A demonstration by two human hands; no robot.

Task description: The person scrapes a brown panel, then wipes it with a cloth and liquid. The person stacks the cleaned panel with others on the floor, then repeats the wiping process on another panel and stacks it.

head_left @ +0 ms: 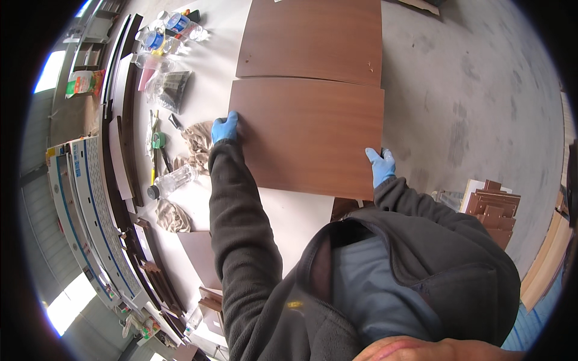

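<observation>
A flat brown wood-grain panel [307, 138] lies over the white tabletop [289, 210] in front of me. My left hand [225, 127], in a light blue glove, grips its left edge near the far corner. At the right edge, closer to me, my right hand [382, 165] in a matching glove holds the panel, thumb on top; its other fingers are partly hidden. Just beyond lies a second brown panel [313, 39], with a narrow dark line between the two. A crumpled patterned cloth [197, 143] is beside my left hand.
Water bottles [153, 40] and a dark plastic bag [173, 89] stand at the far left. Nearer are a green tool [158, 140] and a clear black-capped bottle [173, 182]. Stacked brown pieces [494, 207] are right of me, by the concrete floor [457, 108].
</observation>
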